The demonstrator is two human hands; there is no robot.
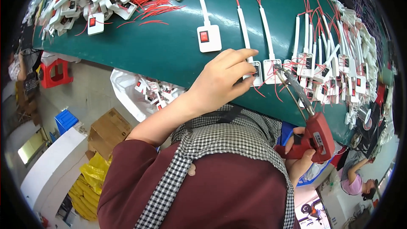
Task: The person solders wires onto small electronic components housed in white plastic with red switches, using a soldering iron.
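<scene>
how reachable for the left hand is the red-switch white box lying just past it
Probably yes: the red-switch white box lies just beyond the left hand, with only bare green tabletop seen between. The hand would likely have to leave the open white case at its fingertips first.

Close head-worn fisheye view, steeply downward over torso [237, 182] and green table [165, 51], rim detail perhaps unreliable.

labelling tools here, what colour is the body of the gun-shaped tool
The gun-shaped tool has a dull red body, best seen in the head view.
</scene>
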